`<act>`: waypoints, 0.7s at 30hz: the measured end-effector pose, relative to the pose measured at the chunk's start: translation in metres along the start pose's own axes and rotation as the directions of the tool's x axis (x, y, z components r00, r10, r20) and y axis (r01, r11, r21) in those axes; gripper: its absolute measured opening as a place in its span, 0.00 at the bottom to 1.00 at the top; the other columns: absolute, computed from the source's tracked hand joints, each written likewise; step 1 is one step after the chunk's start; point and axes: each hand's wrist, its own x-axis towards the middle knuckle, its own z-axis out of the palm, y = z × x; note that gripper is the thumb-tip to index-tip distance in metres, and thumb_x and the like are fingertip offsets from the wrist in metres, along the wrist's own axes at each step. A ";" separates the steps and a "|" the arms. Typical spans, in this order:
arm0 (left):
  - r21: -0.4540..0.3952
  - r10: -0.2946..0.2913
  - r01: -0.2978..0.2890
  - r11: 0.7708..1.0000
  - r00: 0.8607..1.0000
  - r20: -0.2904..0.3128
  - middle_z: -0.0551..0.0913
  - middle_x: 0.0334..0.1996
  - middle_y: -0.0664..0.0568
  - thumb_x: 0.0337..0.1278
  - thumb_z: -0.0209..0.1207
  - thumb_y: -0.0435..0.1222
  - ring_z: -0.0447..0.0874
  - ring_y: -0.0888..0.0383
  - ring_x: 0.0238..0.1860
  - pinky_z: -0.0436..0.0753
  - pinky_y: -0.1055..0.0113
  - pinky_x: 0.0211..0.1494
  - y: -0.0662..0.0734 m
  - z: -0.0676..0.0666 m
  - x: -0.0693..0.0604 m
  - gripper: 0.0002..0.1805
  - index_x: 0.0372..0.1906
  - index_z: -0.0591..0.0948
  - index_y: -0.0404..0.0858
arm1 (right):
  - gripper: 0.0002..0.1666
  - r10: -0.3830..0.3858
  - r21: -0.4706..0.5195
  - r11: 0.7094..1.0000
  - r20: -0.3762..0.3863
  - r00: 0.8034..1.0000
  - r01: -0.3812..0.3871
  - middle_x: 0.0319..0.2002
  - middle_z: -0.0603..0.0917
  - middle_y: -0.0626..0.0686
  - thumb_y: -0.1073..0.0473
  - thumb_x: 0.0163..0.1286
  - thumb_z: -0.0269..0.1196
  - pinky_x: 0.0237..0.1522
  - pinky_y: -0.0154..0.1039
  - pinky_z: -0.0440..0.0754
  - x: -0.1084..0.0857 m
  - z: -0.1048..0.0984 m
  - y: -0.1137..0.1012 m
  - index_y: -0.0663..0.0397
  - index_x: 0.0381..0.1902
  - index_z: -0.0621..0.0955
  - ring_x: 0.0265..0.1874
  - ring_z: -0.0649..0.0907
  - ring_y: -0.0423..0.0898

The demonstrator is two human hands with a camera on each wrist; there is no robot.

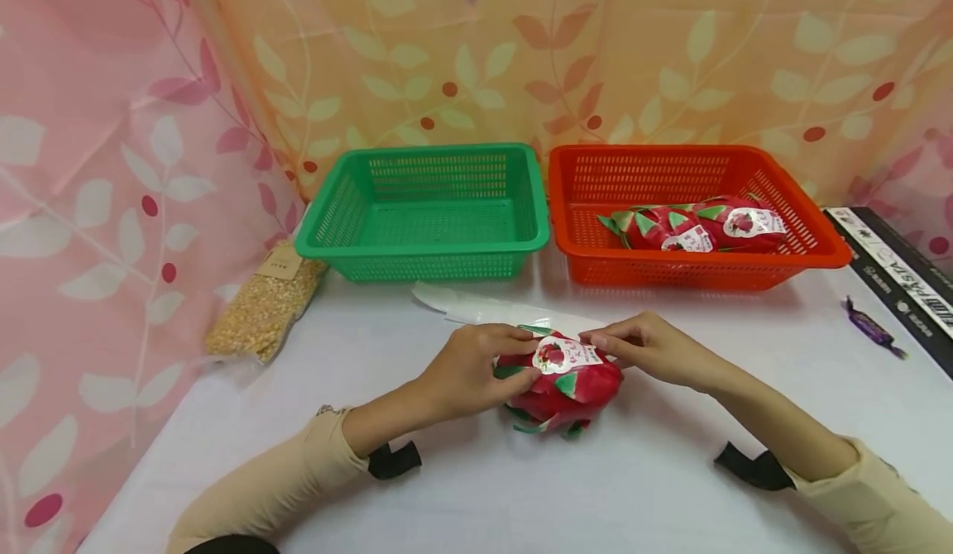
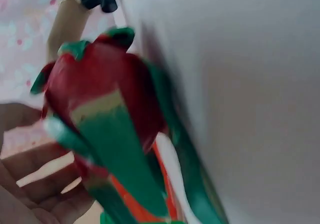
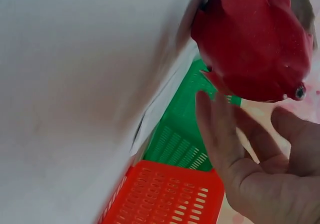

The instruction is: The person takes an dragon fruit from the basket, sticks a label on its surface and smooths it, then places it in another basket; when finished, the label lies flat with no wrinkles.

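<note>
A red dragon fruit (image 1: 573, 397) with green-tipped scales lies on the white table, a white printed label (image 1: 567, 355) on its top. My left hand (image 1: 467, 370) grips the fruit's left side, thumb towards me and fingers on the far side. At the label's right end, the fingertips of my right hand (image 1: 658, 351) touch the fruit. In the right wrist view, the right fingers (image 3: 220, 129) look extended, with the thumb apart from them. Just behind the fruit lies a white strip (image 1: 506, 309), partly hidden by it and the hands.
A green basket (image 1: 420, 248) stands at the back, left of a red basket (image 1: 670, 260) containing two labelled dragon fruits (image 1: 715, 223). A bag of yellow grains (image 1: 264, 306) lies at left. On the right are a purple-wrapped candy (image 1: 874, 328) and long dark boxes (image 1: 901, 269).
</note>
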 end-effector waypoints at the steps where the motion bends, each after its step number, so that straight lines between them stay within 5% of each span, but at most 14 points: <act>1: -0.016 -0.013 0.013 1.000 1.000 0.011 0.86 0.40 0.52 0.48 0.62 0.38 0.83 0.61 0.45 0.80 0.66 0.48 -0.002 -0.003 0.001 0.14 0.42 0.85 0.39 | 0.21 0.006 -0.005 1.000 -0.003 1.000 -0.006 0.49 0.82 0.56 0.53 0.68 0.55 0.36 0.35 0.81 0.001 0.000 -0.001 0.59 0.54 0.78 0.41 0.79 0.39; 5: -0.123 -0.148 0.151 0.981 0.988 0.036 0.86 0.40 0.50 0.52 0.59 0.36 0.83 0.59 0.44 0.82 0.66 0.44 -0.016 -0.019 0.006 0.12 0.42 0.84 0.37 | 0.26 0.021 -0.025 0.999 0.022 1.000 -0.021 0.55 0.78 0.56 0.51 0.69 0.53 0.43 0.37 0.79 0.004 0.000 -0.004 0.55 0.62 0.71 0.51 0.75 0.50; 8: -0.276 -0.314 0.317 0.907 0.948 0.055 0.85 0.41 0.46 0.56 0.57 0.36 0.83 0.55 0.44 0.82 0.63 0.44 -0.035 -0.033 0.011 0.13 0.43 0.84 0.35 | 0.31 0.021 -0.025 0.999 0.071 0.997 -0.019 0.60 0.74 0.56 0.48 0.67 0.55 0.51 0.44 0.77 0.005 0.003 -0.008 0.51 0.66 0.65 0.58 0.71 0.55; 11: -0.491 -0.481 0.469 0.734 0.869 0.112 0.83 0.46 0.40 0.61 0.53 0.37 0.82 0.51 0.48 0.81 0.60 0.49 -0.059 -0.046 0.013 0.17 0.47 0.80 0.28 | 0.39 0.013 -0.029 1.000 0.108 0.994 -0.010 0.63 0.71 0.55 0.46 0.62 0.59 0.54 0.47 0.75 0.007 0.006 -0.013 0.46 0.69 0.61 0.61 0.69 0.55; 15: -0.737 -0.626 0.528 0.423 0.758 0.183 0.78 0.52 0.36 0.67 0.47 0.42 0.81 0.53 0.51 0.79 0.65 0.51 -0.085 -0.056 0.010 0.25 0.56 0.71 0.24 | 0.51 0.014 -0.059 0.998 0.132 0.991 -0.006 0.61 0.70 0.50 0.43 0.51 0.67 0.51 0.44 0.76 0.010 0.012 -0.019 0.38 0.70 0.57 0.58 0.68 0.50; 18: -0.839 -0.651 0.465 0.284 0.735 0.187 0.80 0.50 0.38 0.69 0.44 0.43 0.83 0.57 0.48 0.79 0.69 0.49 -0.095 -0.058 0.008 0.28 0.61 0.65 0.24 | 0.56 0.005 -0.085 0.996 0.147 0.989 0.008 0.57 0.71 0.47 0.42 0.47 0.69 0.46 0.38 0.78 0.012 0.017 -0.022 0.38 0.70 0.55 0.54 0.71 0.47; 21: -0.897 -0.657 0.388 0.212 0.736 0.163 0.85 0.42 0.46 0.69 0.42 0.41 0.84 0.60 0.43 0.79 0.71 0.48 -0.100 -0.058 0.008 0.25 0.57 0.64 0.22 | 0.56 -0.011 -0.093 0.995 0.143 0.990 0.024 0.55 0.72 0.48 0.43 0.46 0.70 0.42 0.35 0.79 0.014 0.021 -0.021 0.43 0.71 0.56 0.51 0.72 0.46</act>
